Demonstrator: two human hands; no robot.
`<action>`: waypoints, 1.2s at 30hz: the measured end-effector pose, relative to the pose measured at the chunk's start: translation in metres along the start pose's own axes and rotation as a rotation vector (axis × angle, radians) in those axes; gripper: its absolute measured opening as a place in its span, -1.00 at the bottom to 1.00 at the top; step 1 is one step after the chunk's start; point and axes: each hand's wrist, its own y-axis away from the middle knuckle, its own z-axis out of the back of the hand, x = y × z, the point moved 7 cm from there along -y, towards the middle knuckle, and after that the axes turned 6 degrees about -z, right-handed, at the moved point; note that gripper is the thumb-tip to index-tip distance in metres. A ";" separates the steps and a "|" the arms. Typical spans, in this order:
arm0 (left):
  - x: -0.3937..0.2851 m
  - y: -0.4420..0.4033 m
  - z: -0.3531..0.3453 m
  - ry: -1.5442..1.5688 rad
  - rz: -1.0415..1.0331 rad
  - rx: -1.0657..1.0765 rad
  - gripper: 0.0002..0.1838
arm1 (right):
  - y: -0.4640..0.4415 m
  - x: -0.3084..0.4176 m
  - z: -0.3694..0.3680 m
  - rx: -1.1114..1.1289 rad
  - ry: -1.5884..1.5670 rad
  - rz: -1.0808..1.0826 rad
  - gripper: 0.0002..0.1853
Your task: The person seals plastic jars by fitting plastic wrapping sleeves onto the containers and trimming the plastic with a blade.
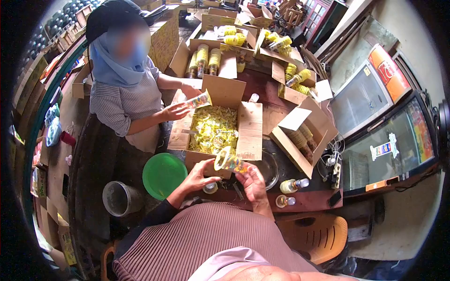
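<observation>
My right hand (253, 183) is closed around the lower end of a clear printed plastic cup (236, 164) with a yellow rim, held tilted with its mouth to the left. Beside that rim is my left hand (198, 176), thumb and fingers apart; whether the fingertips touch the rim I cannot tell. Just beyond both hands stands an open cardboard box (250, 131) full of small yellow-wrapped pieces (213, 126). Across the box, another person's hands (177, 111) hold a similar printed cup (198, 100) sideways over its edge.
A green basin (165, 176) and a grey bucket (117, 198) are at my left. Cardboard boxes of stacked yellow-rimmed cups (201, 58) line the far table. Small bottles (294, 185), a phone (335, 199) and a power strip (336, 174) lie right, near glass-fronted coolers (391, 150).
</observation>
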 end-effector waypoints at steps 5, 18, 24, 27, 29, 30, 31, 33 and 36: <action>-0.016 -0.015 -0.029 0.727 -0.013 0.044 -0.13 | -0.014 -0.022 -0.005 0.040 -0.031 -0.116 -0.65; -0.052 -0.047 0.008 0.606 -0.182 -0.128 -0.32 | -0.028 0.002 -0.004 -0.058 0.544 0.108 -0.73; -0.038 -0.049 0.012 0.325 -0.202 -0.147 -0.37 | -0.024 0.036 -0.010 -0.177 0.843 0.350 -0.76; -0.039 -0.050 0.025 0.326 -0.213 -0.258 -0.40 | -0.029 0.028 -0.003 -0.180 0.819 0.245 -0.77; -0.034 -0.047 0.033 0.293 -0.149 -0.267 -0.40 | -0.029 0.017 0.004 -0.181 0.697 0.085 -0.77; -0.023 -0.046 0.032 0.297 -0.145 -0.274 -0.41 | -0.030 0.009 0.014 -0.176 0.774 0.049 -0.78; -0.012 -0.043 0.030 0.293 -0.146 -0.268 -0.41 | -0.032 -0.003 0.029 -0.166 0.851 0.016 -0.78; 0.006 -0.040 0.030 0.281 -0.080 -0.316 -0.42 | -0.027 -0.014 0.044 -0.147 1.103 0.162 -0.74; 0.010 -0.039 0.030 0.187 -0.094 -0.289 -0.42 | -0.018 -0.048 0.082 -0.164 1.436 0.100 -0.74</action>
